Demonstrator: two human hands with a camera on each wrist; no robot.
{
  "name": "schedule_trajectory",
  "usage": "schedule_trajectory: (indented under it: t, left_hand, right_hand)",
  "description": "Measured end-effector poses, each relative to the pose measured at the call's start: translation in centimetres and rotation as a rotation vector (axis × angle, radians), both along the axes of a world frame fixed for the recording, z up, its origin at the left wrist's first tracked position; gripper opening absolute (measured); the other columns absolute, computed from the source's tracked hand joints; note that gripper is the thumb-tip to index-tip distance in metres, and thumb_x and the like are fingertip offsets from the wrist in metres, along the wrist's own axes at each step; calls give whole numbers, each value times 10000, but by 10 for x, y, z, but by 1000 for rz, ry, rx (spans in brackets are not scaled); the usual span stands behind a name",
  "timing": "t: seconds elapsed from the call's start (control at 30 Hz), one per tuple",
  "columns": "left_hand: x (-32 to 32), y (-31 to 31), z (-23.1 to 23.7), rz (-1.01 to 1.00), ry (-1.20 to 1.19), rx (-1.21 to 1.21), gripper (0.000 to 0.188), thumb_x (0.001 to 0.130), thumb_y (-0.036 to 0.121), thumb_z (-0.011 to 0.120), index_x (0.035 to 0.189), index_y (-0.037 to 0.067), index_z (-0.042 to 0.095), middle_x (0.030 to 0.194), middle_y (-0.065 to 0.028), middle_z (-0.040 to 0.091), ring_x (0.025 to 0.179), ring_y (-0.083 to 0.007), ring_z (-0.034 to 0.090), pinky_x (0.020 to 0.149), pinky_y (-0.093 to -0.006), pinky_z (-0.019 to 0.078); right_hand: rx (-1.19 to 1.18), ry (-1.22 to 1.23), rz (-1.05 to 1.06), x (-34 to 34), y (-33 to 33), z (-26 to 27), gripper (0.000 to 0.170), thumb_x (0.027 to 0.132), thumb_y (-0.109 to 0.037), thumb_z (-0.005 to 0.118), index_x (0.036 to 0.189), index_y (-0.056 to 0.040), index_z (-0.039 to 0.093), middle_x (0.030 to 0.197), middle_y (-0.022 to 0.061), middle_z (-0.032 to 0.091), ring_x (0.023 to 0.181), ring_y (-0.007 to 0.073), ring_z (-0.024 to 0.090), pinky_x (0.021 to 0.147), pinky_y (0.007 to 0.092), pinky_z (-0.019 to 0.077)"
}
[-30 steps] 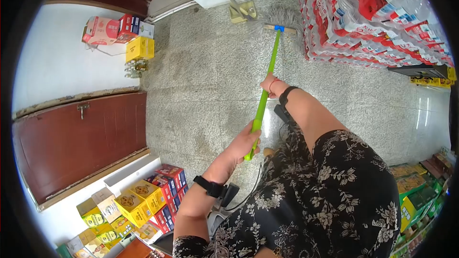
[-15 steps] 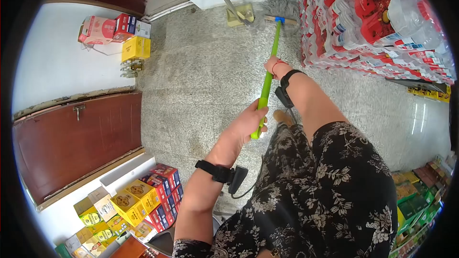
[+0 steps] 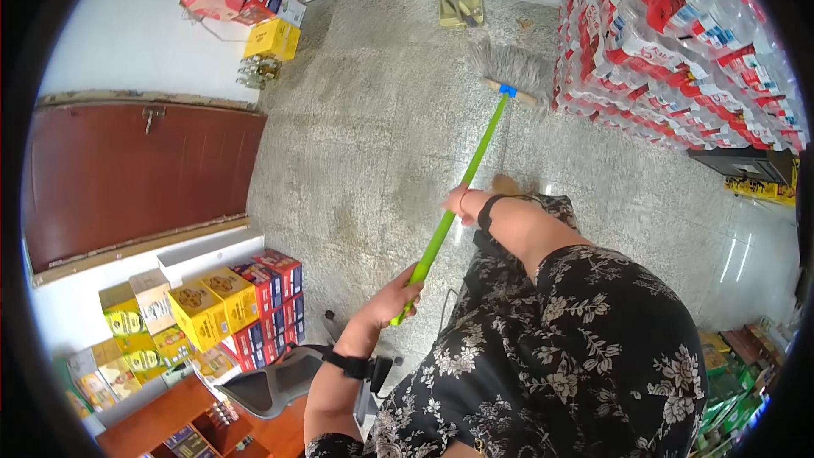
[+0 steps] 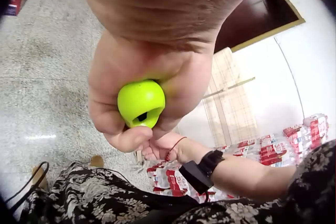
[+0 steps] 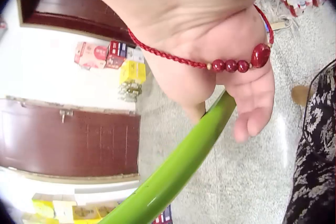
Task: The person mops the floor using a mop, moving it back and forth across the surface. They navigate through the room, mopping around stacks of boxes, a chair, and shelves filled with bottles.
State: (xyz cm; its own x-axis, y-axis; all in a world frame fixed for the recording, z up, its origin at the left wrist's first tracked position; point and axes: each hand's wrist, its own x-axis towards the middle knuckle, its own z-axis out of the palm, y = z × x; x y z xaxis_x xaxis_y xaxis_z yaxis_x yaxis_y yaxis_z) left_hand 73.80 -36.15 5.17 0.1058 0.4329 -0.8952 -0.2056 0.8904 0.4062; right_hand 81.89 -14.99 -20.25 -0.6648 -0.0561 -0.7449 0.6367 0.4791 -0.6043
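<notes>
A string mop [image 3: 515, 68] with grey strands, a wooden bar and a blue joint lies on the floor. Its green handle [image 3: 441, 233] slants back toward the person. The left hand [image 3: 392, 298] grips the handle's top end; in the left wrist view its fingers wrap round the rounded green tip [image 4: 140, 100]. Farther down the shaft, the right hand [image 3: 460, 203] holds the handle. In the right wrist view the handle [image 5: 178, 174] passes into this hand beneath a red beaded bracelet [image 5: 231, 66], with part of the fingers hidden behind the palm.
A yellowish dustpan [image 3: 462, 10] stands by the far wall. Stacked packs of red-labelled bottles [image 3: 661, 59] rise close right of the mop strands. Cartons [image 3: 273, 38] and a dark red door [image 3: 148, 182] line the left. Near the left arm are a grey chair [image 3: 280, 382] and more boxes [image 3: 216, 305].
The mop first slid forward toward the far wall, then came back toward the person. Both hands moved back and left with the handle, keeping their grip. The head view shifted too.
</notes>
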Motion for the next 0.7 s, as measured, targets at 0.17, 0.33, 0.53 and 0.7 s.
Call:
schedule_trajectory:
  t: [0.17, 0.33, 0.53, 0.7]
  left_hand:
    - [17, -140, 21, 61, 37, -54, 565, 864, 150, 494, 1364, 108, 233, 713, -7, 424, 541, -89, 396, 476, -224, 380]
    - [39, -245, 31, 136, 14, -122, 590, 865, 142, 507, 1375, 116, 212, 708, 2, 408, 536, -89, 376, 484, -229, 371]
    - [46, -263, 45, 89, 53, -134, 600, 869, 149, 510, 1379, 116, 195, 693, 2, 420, 515, -90, 393, 476, -224, 365]
    - [26, -217, 54, 38, 87, -117, 596, 868, 154, 512, 1376, 112, 201, 657, 3, 427, 483, -93, 409, 458, -221, 361]
  right_hand:
    - [-199, -217, -2, 14, -128, 74, 478, 855, -402, 444, 1003, 44, 534, 787, 173, 615, 590, 245, 608, 520, 372, 514]
    - [-293, -363, 101, 16, -198, 126, 561, 849, -460, 436, 1014, 67, 529, 815, 198, 625, 596, 249, 605, 533, 364, 508]
    - [-358, -346, 55, 32, -230, 113, 585, 853, -476, 415, 1052, 63, 521, 850, 216, 625, 647, 269, 622, 558, 356, 514]
    - [-417, -379, -160, 28, -199, 106, 630, 843, -510, 390, 1150, 34, 473, 873, 242, 611, 700, 304, 629, 587, 369, 529]
